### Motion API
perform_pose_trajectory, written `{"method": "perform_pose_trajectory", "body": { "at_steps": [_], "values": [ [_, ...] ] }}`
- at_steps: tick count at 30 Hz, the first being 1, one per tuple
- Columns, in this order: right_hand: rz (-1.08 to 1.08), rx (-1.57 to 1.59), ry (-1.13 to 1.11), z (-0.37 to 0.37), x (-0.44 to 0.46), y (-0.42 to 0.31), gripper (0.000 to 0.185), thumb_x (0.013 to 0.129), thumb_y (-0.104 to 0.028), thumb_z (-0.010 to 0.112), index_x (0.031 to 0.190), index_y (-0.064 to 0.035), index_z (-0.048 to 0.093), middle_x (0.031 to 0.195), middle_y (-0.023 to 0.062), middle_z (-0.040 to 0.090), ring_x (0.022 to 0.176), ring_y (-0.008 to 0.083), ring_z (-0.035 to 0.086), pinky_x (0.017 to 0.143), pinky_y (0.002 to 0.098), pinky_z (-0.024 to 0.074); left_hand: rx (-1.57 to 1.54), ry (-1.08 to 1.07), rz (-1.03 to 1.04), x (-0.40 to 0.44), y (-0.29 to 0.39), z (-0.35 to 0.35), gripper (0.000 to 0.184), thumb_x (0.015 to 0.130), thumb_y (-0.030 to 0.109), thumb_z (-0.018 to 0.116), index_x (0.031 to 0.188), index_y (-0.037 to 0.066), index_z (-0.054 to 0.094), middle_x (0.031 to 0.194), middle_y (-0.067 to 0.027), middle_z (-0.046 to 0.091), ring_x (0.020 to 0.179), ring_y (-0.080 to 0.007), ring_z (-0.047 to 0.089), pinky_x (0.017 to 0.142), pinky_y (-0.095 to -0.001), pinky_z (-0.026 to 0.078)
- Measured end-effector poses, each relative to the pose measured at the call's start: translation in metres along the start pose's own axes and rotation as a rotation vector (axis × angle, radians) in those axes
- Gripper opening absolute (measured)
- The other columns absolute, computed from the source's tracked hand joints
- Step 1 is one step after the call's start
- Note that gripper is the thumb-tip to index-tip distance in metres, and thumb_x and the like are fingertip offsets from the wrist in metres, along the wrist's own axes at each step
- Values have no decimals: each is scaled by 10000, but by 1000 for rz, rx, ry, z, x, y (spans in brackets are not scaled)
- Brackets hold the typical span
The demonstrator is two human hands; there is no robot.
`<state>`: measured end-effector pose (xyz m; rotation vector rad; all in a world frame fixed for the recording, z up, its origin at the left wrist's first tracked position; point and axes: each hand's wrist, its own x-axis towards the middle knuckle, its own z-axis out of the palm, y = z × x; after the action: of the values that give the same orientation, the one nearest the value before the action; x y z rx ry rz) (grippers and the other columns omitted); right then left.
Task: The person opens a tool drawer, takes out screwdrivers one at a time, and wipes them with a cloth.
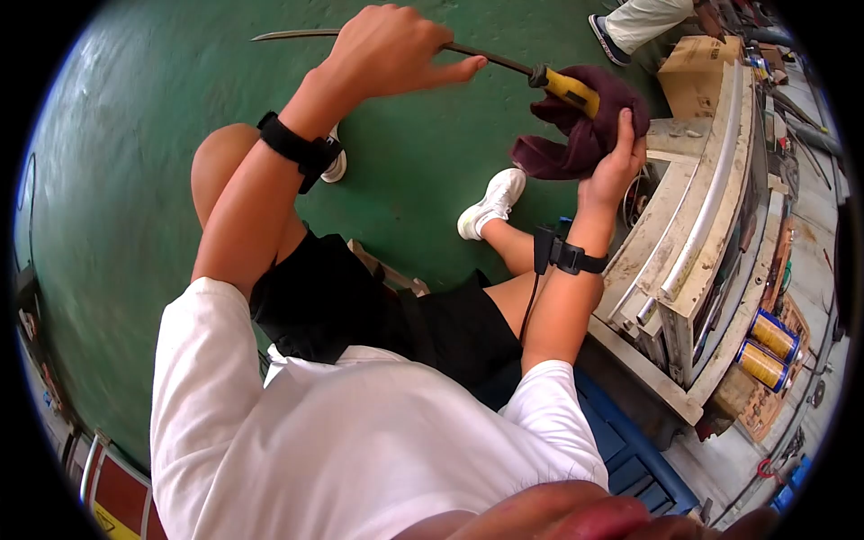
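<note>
A long, thin pry bar (499, 61) with a curved flattened tip and a yellow-and-black handle stretches across the top of the view. My left hand (385, 49) is closed around its metal shaft, the thumb stretched along it towards the handle. Bunched about the handle's end is a dark maroon cloth (576, 148). My right hand (616, 162) grips this cloth from the lower right, with one finger showing on its outside; the other fingers are mostly hidden. The bar is held above the green floor (405, 144).
On my right stands a worn, pale metal frame (711, 202), close to my right forearm. Beyond it lie yellow-and-blue cans (763, 364). A cardboard box (693, 72) and another person's shoe (609, 40) are at the upper right. A red panel (121, 486) stands at lower left.
</note>
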<state>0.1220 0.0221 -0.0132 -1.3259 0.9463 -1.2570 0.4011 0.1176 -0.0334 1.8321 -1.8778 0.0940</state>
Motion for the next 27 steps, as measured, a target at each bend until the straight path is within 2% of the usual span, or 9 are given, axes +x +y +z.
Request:
{"method": "perform_pose_trajectory", "body": {
  "at_steps": [3,7,9,11,13,15,21,23,27],
  "values": [
    [-17,10,119,-7,9,2,324,971,-138,607,1244,36,624,1239,113,647,1122,219,632,993,352,510,30,17,-36,1,0,-6,604,853,647,642,675,75,718,414,-48,449,370,-224,457,407,-340,384],
    [-215,-257,185,-34,20,8,289,939,-84,617,1193,50,650,1179,119,679,1038,207,650,943,332,519,-120,132,16,-3,9,-36,606,839,664,637,709,81,736,421,-39,469,381,-223,478,414,-336,402],
    [-305,-445,117,-37,16,5,272,913,-78,645,1153,49,673,1122,113,699,977,200,661,907,321,516,130,-55,-203,-3,-6,-10,621,827,686,620,718,87,739,433,-35,491,396,-224,506,422,-338,426],
    [-437,-507,42,-25,9,6,260,876,-130,695,1081,25,654,1045,111,673,865,208,660,810,321,524,128,-46,-225,-5,-4,-2,618,830,686,612,719,91,737,441,-36,501,405,-226,520,425,-341,437],
    [-630,-727,-129,-9,-3,2,290,860,-118,714,1116,11,671,1117,113,647,987,235,639,883,373,512,127,-37,-248,-4,2,-1,616,832,687,604,720,96,735,448,-37,510,413,-229,535,428,-344,447],
    [-774,-945,-276,2,-9,8,404,774,-117,758,1158,-47,650,1215,184,543,993,361,626,853,439,523,155,-146,-276,-1,13,-6,608,842,692,587,749,114,748,465,-41,535,424,-236,560,433,-349,467],
    [-602,-1331,-241,15,-12,13,562,714,-147,806,1240,-135,607,1281,162,505,1055,364,633,840,458,553,273,-34,-130,-6,19,-1,598,867,683,584,732,123,744,457,-41,537,422,-231,577,396,-336,449],
    [-379,-1443,-274,9,-11,14,601,732,-280,835,1259,-98,611,1281,151,531,1075,377,625,855,474,540,267,-80,-109,-9,16,-2,597,868,677,588,713,119,732,449,-39,526,411,-232,568,387,-330,441],
    [-289,-1547,-349,5,-13,30,677,702,-375,861,1271,-108,610,1256,113,560,1067,367,624,848,476,538,287,-110,36,-13,15,-8,580,826,605,644,613,69,697,450,-62,521,427,-244,582,395,-306,440]
  ]
}}
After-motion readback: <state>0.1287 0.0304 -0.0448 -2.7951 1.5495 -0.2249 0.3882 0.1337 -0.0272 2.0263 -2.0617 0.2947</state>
